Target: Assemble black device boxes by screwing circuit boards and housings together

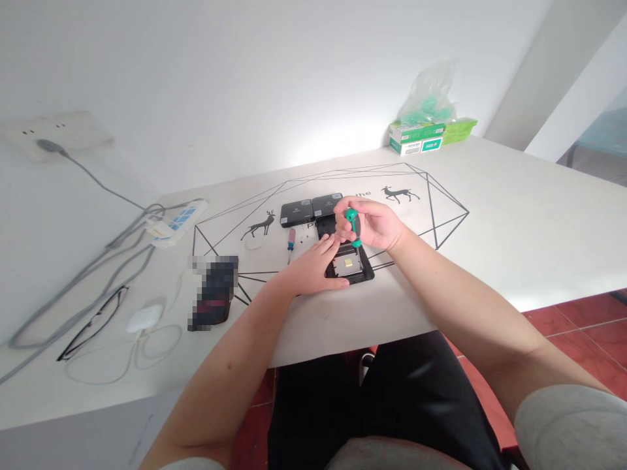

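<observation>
A big white table (490,222) fills the scene, with black line drawings of deer on its top. At the far right edge sits a green and white box (416,138) with a clear bag (428,94) on it. On the left lies a white power strip (175,222) with grey cords, and nearer are black glasses (93,323), a small white case (144,318) and a blurred dark phone (214,292).

In the middle lies an open black device (350,264) with a shiny metal part inside. Just behind it sit two small black boxes (310,209), side by side. A small screwdriver with a red and blue handle (290,242) lies to the left of it.

The left hand (313,267) rests flat on the near left side of the device — its fingers touch the edge, holding nothing. The right hand (375,222) is closed around a green screwdriver (353,225) — held upright, tip down over the device.
</observation>
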Action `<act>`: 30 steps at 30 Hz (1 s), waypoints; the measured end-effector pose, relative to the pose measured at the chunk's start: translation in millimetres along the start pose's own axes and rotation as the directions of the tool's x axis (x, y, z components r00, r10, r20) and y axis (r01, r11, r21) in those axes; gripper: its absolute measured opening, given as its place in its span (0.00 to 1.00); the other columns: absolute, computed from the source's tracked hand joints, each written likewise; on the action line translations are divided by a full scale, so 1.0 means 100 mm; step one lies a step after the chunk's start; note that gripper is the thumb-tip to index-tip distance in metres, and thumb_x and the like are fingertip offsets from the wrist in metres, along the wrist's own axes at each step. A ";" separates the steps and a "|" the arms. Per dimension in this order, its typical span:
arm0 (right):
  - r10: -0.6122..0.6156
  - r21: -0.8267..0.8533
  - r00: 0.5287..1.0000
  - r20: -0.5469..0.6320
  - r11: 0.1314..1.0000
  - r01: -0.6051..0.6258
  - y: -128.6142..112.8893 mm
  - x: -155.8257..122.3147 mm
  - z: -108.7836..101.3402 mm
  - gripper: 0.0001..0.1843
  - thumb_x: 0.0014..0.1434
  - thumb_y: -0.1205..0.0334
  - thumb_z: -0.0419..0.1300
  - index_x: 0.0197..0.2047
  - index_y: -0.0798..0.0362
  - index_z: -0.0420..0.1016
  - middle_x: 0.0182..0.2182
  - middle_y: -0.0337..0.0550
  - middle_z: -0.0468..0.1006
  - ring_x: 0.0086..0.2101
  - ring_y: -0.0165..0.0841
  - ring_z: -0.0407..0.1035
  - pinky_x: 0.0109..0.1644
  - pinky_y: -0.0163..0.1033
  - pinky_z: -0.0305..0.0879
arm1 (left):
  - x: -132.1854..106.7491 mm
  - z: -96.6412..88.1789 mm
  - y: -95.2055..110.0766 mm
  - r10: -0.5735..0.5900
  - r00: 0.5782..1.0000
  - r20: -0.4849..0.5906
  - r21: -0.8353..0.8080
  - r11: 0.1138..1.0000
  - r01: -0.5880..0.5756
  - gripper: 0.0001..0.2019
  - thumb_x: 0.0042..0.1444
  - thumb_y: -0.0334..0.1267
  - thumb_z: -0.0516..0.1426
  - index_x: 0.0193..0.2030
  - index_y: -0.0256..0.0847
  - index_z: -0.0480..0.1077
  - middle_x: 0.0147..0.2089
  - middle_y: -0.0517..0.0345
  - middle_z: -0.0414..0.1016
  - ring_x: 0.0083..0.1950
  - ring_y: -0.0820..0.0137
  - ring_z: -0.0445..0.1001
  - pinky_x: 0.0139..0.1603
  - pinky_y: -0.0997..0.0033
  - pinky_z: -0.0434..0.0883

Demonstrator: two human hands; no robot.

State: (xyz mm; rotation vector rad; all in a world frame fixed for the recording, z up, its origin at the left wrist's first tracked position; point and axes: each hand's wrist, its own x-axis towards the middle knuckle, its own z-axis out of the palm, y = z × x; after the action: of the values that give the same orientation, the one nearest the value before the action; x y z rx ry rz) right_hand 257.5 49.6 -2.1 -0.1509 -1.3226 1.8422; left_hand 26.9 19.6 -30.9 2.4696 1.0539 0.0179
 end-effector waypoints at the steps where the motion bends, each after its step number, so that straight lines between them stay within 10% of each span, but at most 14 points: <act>1: 0.011 0.001 1.000 -0.016 1.000 -0.011 -0.01 0.00 0.01 0.11 0.70 0.55 0.59 0.42 0.54 0.74 0.26 0.36 0.77 0.24 0.30 0.72 0.34 0.40 0.76 | 0.00 0.00 0.00 0.002 1.000 0.001 0.003 1.000 -0.002 0.60 0.63 0.71 0.59 0.87 0.43 0.31 0.87 0.48 0.26 0.86 0.43 0.29 0.82 0.44 0.47; 13: 0.075 0.015 0.995 0.060 0.997 -0.076 -0.06 -0.02 0.03 0.15 0.74 0.53 0.57 0.36 0.52 0.68 0.24 0.33 0.72 0.21 0.28 0.66 0.31 0.39 0.72 | 0.00 0.00 0.00 0.026 0.999 -0.025 -0.008 1.000 -0.026 0.57 0.62 0.69 0.60 0.87 0.50 0.34 0.87 0.53 0.34 0.86 0.41 0.34 0.81 0.42 0.49; 21: -0.039 0.001 0.991 0.125 0.999 0.039 0.06 0.00 -0.02 0.21 0.58 0.54 0.78 0.43 0.53 0.73 0.37 0.35 0.75 0.31 0.26 0.73 0.35 0.36 0.75 | 0.01 0.02 -0.04 0.031 0.999 -0.039 -0.008 0.999 -0.031 0.60 0.61 0.70 0.61 0.87 0.50 0.31 0.87 0.53 0.32 0.86 0.41 0.34 0.82 0.43 0.48; 30: 0.034 -0.028 0.997 0.067 0.999 -0.032 0.02 -0.01 0.02 0.15 0.69 0.51 0.65 0.49 0.53 0.73 0.34 0.40 0.82 0.31 0.32 0.77 0.39 0.42 0.78 | 0.00 -0.01 0.01 0.042 0.996 -0.079 -0.009 0.999 -0.042 0.59 0.61 0.68 0.63 0.87 0.53 0.33 0.87 0.55 0.36 0.85 0.39 0.40 0.80 0.41 0.54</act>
State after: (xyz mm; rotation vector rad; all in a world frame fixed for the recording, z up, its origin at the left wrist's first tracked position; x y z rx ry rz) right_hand 256.3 47.6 -3.3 -0.1264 -1.3996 1.8718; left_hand 27.5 18.9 -29.6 2.4989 1.0313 0.1353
